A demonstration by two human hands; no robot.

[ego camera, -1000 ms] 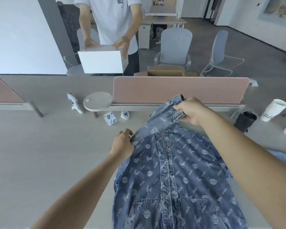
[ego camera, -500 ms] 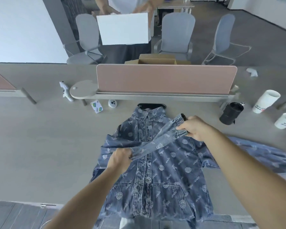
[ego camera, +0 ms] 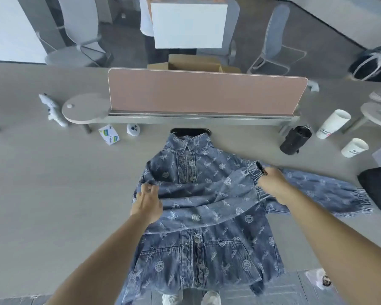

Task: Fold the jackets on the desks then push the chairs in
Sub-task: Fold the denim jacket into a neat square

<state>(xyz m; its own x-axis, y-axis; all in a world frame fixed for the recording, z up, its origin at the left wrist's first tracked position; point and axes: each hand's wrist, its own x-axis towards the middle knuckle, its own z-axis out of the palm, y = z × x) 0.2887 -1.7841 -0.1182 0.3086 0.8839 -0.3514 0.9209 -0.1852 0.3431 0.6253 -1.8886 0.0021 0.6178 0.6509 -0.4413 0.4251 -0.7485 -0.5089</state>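
Jacket (ego camera: 207, 208) bears round logo prints, lettering illegible.

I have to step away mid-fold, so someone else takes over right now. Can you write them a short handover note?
Left hand: on the folded sleeve at the shoulder; grip unclear.
Right hand: grips that sleeve's cuff.
Jacket: face up on the desk, collar toward the divider, hem over the near edge.
Done: one sleeve laid across the chest.
Left: fold in the other sleeve, which lies out to the right, finish the fold, then push in the chairs; two show beyond the divider.
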